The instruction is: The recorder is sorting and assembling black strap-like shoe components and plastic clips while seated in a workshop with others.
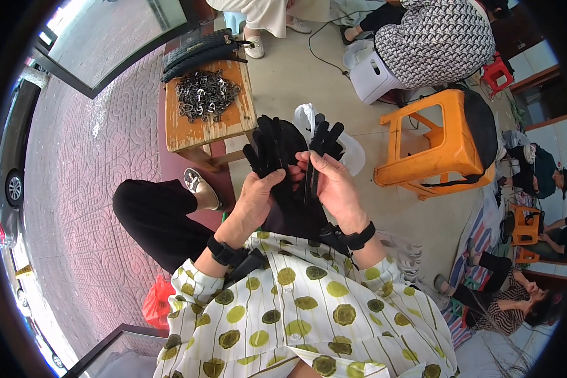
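Observation:
My left hand point(258, 195) is closed around a bundle of black straps point(268, 145) with rounded ends, which fan out above my fingers. My right hand point(337, 186) pinches further black straps point(324, 138) between thumb and fingers, close beside the left. Both hands are above my lap, fingertips almost meeting. Other dark material lies behind the straps, and black on black hides where each piece ends.
A worn wooden stool point(189, 135) at upper left carries a heap of small metal fittings point(208, 94) and a long black bundle point(201, 53). An orange plastic stool point(435, 151) stands at right, a red bag point(157, 302) at lower left. Several people sit around.

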`<state>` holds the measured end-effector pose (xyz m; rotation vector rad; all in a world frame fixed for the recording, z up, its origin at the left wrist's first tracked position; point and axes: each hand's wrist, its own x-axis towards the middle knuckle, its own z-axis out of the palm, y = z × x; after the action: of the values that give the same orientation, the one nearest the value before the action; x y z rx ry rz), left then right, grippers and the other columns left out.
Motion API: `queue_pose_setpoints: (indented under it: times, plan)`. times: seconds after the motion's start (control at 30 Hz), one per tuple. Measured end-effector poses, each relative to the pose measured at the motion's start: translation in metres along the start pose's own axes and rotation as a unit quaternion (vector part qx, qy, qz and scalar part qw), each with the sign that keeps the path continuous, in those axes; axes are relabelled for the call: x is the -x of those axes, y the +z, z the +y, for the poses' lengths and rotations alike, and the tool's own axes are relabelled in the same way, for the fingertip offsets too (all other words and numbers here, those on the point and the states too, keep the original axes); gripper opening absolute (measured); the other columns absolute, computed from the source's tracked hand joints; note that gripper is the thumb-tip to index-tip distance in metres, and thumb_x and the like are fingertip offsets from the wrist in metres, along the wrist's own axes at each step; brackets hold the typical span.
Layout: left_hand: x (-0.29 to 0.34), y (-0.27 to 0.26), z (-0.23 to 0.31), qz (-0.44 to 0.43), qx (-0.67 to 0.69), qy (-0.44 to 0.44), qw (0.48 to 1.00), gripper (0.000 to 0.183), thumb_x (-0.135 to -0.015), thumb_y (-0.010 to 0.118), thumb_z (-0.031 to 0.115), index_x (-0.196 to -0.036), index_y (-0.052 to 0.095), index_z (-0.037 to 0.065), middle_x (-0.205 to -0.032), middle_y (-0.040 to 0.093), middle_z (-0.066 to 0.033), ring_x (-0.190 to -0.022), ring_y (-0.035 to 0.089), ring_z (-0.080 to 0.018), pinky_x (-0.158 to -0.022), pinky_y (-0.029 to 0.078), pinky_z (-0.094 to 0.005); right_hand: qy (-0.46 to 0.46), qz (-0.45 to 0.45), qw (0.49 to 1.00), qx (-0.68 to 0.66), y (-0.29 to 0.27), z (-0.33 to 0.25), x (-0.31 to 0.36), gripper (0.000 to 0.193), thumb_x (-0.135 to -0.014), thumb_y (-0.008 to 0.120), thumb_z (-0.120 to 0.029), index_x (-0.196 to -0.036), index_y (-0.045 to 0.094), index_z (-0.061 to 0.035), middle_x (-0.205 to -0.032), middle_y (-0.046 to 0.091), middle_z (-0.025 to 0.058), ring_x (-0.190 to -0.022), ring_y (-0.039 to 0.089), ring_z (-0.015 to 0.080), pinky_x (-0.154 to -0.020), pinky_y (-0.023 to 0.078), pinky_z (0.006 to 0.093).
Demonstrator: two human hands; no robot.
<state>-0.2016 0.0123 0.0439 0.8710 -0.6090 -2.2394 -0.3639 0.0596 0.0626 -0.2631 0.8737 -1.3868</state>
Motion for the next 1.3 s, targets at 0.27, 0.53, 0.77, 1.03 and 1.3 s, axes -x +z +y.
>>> queue_pose_setpoints:
  times: [0.27,0.53,0.77,1.03,1.3]
  plan:
    - [0.003,0.010,0.005,-0.027,-0.043,0.030,0.998,0.026,-0.086,0.058,0.006,-0.112,0.059,0.001,-0.102,0.064,-0.0039,-0.091,0.061,-0.0141,-0.083,0.049,-0.0297,-0.098,0.030,0.989,0.109,0.021,0.012,-0.007,0.018,-0.088,0.063,-0.013,-0.097,0.066,0.0020,-0.093,0.066,0.0029,-0.084,0.060,0.0079,-0.074,0.048,0.0215]
    - [0.004,0.000,-0.012,-0.035,-0.114,0.053,0.991,0.022,-0.084,0.061,0.005,-0.106,0.060,0.001,-0.094,0.061,0.0002,-0.084,0.056,-0.0095,-0.078,0.047,-0.0264,-0.108,0.082,0.968,0.211,0.000,0.039,-0.011,0.021,-0.084,0.068,-0.021,-0.074,0.064,-0.0042,-0.066,0.048,-0.0082,-0.062,0.039,0.0017,-0.053,0.031,0.0212]
    - [0.008,0.004,-0.009,-0.005,-0.058,0.031,0.998,0.021,-0.084,0.062,0.003,-0.104,0.061,0.002,-0.095,0.064,-0.0027,-0.082,0.061,-0.0126,-0.074,0.050,-0.0279,-0.090,0.020,0.979,0.181,0.007,0.032,-0.002,0.018,-0.089,0.062,-0.009,-0.101,0.066,0.0031,-0.097,0.066,0.0041,-0.084,0.057,0.0065,-0.076,0.046,0.0214]
    - [-0.016,0.005,0.006,0.006,-0.066,0.051,0.996,0.021,-0.085,0.059,0.006,-0.105,0.060,0.004,-0.096,0.063,-0.0031,-0.084,0.062,-0.0146,-0.072,0.052,-0.0310,-0.137,0.049,0.962,0.231,0.023,0.015,-0.022,0.022,-0.088,0.064,-0.020,-0.072,0.059,-0.0061,-0.068,0.049,-0.0084,-0.065,0.041,0.0004,-0.055,0.034,0.0193]
    - [-0.020,0.022,0.037,0.045,0.006,-0.012,0.999,0.018,-0.084,0.063,0.011,-0.101,0.063,0.007,-0.089,0.065,-0.0022,-0.079,0.062,-0.0145,-0.069,0.054,-0.0333,-0.095,0.015,0.989,0.115,0.035,-0.004,-0.031,0.020,-0.089,0.063,-0.018,-0.100,0.067,-0.0015,-0.082,0.063,-0.0033,-0.071,0.054,0.0021,-0.063,0.044,0.0179]
